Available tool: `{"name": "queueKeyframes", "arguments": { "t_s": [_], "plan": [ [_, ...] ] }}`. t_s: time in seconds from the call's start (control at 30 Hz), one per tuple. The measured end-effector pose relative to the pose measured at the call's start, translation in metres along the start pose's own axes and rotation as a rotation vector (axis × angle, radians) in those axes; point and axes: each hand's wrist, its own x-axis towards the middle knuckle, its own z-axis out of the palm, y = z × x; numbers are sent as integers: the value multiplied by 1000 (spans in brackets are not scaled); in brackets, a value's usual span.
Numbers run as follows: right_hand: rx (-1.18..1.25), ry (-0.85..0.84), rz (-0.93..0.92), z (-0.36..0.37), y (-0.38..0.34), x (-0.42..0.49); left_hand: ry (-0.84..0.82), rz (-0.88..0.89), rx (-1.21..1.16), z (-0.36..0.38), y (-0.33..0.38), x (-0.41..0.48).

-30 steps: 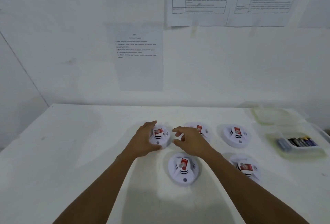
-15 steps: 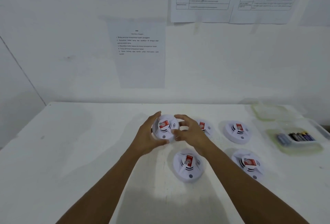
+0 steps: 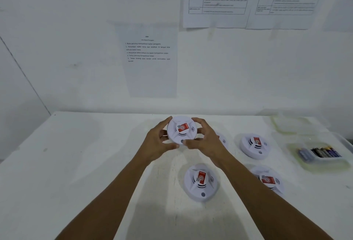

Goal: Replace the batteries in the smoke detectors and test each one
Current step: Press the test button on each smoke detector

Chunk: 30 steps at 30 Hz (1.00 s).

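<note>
— Where is the smoke detector (image 3: 181, 129)?
— Near the far edge of the tabletop (image 3: 76, 163), tilted. The left hand (image 3: 158, 142) grips its left rim and the right hand (image 3: 206, 140) its right.
— And the others?
— Four other detectors (image 3: 200, 182) lie toward the right edge.

White round smoke detector (image 3: 181, 129) held aloft, tilted (red-labelled face toward camera)
</note>
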Motion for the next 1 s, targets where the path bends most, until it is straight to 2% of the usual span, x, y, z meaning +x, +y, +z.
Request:
{"name": "queueKeyframes", "arguments": {
  "t_s": [0.13, 0.47, 1.0],
  "plan": [
    [38, 19, -2, 0, -2, 2, -44, -2, -50, 0, 9, 1],
    [81, 24, 0, -3, -6, 2, -28, -10, -172, 5, 14, 0],
    [53, 43, -33, 3, -14, 3, -16, -10, -118, -2, 14, 4]
  ]
}}
